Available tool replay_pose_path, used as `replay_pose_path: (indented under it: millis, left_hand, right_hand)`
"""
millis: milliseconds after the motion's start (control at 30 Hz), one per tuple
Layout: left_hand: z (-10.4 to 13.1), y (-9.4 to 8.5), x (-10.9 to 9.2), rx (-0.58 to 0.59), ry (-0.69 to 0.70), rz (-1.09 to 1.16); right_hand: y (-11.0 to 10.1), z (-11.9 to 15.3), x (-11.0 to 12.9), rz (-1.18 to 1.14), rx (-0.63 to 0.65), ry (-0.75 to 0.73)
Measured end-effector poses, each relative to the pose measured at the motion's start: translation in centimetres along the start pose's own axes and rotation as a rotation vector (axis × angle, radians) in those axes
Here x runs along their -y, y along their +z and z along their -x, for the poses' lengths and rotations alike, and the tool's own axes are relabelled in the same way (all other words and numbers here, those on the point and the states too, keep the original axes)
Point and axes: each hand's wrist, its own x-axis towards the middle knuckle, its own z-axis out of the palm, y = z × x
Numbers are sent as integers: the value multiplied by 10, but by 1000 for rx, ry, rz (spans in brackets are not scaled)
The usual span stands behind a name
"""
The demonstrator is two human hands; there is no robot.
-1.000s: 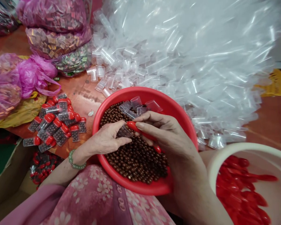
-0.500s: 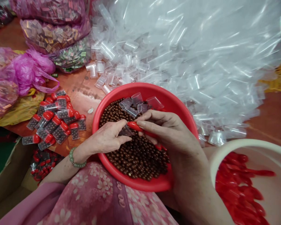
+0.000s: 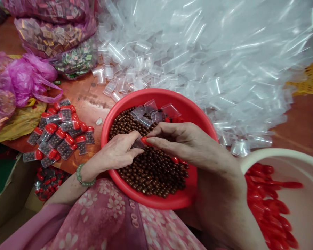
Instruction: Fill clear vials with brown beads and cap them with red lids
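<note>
Your left hand [image 3: 120,150] grips the vial [image 3: 138,142] above the tub [image 3: 156,92], presumably so stray beads [image 3: 161,177] drop back; your right hand [image 3: 193,149] pinches the cap [image 3: 145,140] at the vial's end

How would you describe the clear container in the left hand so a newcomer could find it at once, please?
Find the red basin of brown balls. Over them, the left hand, wearing a green bracelet, pinches the clear container. Unlike the basin's loose containers, it has a red piece at one end.
</note>
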Motion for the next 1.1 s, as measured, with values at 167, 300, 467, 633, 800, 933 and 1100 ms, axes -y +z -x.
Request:
replay_pose_path:
  millis: [167,300,467,633,800,933,1100]
  left_hand:
    - [-1,-1,-1,3,-12,144]
    - [-2,-1,0,1,-10,197]
    - [-1,-2,1,-17,26,330]
    - [2,-7,-1,64,107,664]
    - [3,-9,1,73,96,870]
    - [3,-7,2,58,65,937]
    - [4,-5,1,66,-8,1017]
  right_hand:
    - [-1,8,-4,120,-112,5]
    - [1,12,-7,5,-174,50]
    - [8,8,-12,-394,-264,30]
    - [14,6,-13,-624,-348,-105]
    - [20,2,-4,-646,-545,-259]
    - [28,-5,1,-615,-621,-355]
    - [46,-10,1,-429,-749,-357]
